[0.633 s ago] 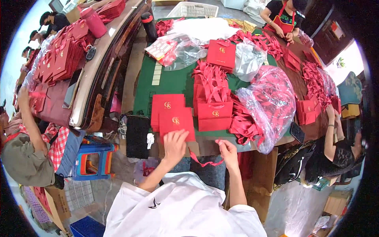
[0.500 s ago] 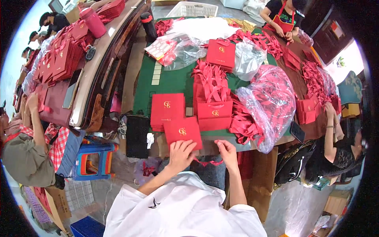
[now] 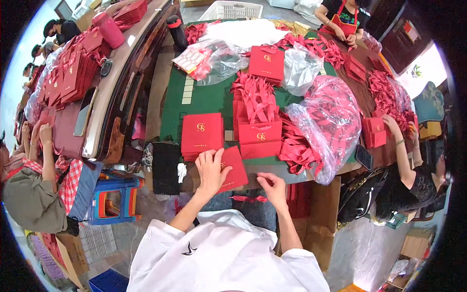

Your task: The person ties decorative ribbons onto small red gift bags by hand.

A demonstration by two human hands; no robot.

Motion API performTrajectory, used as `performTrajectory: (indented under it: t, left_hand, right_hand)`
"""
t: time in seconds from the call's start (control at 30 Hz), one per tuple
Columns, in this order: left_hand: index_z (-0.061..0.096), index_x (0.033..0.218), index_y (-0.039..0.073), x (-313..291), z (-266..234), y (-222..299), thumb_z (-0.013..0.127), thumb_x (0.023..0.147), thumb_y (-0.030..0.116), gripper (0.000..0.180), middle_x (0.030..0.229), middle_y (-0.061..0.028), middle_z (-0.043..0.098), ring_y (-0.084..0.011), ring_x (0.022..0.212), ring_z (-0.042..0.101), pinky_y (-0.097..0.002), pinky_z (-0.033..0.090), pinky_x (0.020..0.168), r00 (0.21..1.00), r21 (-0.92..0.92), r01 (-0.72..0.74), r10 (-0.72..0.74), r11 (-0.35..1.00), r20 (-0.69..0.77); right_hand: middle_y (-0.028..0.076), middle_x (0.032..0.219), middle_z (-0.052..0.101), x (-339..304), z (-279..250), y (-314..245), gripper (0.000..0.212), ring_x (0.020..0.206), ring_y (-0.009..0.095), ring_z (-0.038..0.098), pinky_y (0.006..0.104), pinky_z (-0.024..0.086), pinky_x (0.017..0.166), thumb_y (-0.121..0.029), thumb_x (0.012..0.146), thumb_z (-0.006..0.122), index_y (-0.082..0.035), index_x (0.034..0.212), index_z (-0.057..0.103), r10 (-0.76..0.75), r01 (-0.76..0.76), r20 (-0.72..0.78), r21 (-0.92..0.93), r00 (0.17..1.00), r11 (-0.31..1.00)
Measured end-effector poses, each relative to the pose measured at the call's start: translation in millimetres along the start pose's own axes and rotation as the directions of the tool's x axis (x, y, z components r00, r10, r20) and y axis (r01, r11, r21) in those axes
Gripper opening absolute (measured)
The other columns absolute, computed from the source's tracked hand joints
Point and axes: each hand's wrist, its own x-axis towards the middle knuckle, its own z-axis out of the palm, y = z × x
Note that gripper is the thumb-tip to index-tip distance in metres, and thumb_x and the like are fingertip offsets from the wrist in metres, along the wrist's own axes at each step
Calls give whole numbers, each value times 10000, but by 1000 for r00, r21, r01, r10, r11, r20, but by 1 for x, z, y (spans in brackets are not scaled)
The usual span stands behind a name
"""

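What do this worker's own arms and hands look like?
The left grip and right grip are plain, ungloved human hands. Both forearms are bare. The sleeves are white, short and loose, and the white shirt bears a small dark curved mark.

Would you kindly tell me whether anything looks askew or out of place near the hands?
Mildly: the red bag under the left hand is askew, unlike the squarely aligned red stack to its left. A crumpled white scrap beside the black item also looks stray.

White crate (image 3: 243,10) beyond black bottle (image 3: 176,35); pink bottle (image 3: 109,30) on left table (image 3: 119,68); blue plastic stool (image 3: 118,184) nearby.
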Motion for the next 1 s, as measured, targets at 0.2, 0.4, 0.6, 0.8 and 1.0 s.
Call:
performTrajectory:
  t: [0.2,0.4,0.6,0.8,1.0]
  left_hand:
    - [616,1085,123,-8,-10,16,785,724,160,400,999,-75,618,-286,942,542,-428,376,839,999,-97,22,-18,995,42]
    - [627,1005,106,-13,-18,34,664,810,57,205,835,-51,686,-273,796,603,-425,383,759,986,-341,74,-18,937,164]
    - [645,983,81,-13,-22,39,654,823,66,161,823,-67,691,-270,850,622,-412,391,789,975,-425,102,-6,899,222]
    - [643,972,81,-14,-20,45,646,813,32,166,818,-59,694,-270,805,603,-408,385,770,982,-397,35,42,917,185]
    - [646,966,90,-15,-17,48,648,805,16,177,816,-59,692,-267,788,590,-395,384,756,977,-407,21,68,913,203]
  right_hand:
    - [94,827,681,-2,9,-27,161,706,135,613,268,481,642,-139,889,691,-13,986,715,-105,105,-8,-40,994,994]
    - [160,886,673,-3,22,-46,150,832,340,671,394,524,752,-162,887,670,-16,921,669,-208,211,42,-114,977,971]
    - [150,873,671,-6,23,-47,154,814,332,668,396,520,733,-165,885,668,-12,889,651,-175,174,6,-153,984,973]
    - [157,847,663,-6,20,-48,156,768,319,664,403,512,696,-159,862,671,-7,859,633,-114,114,14,-159,993,981]
    - [160,780,659,-5,15,-55,167,708,305,664,390,511,650,-173,841,672,-8,846,645,-125,124,9,-225,992,966]
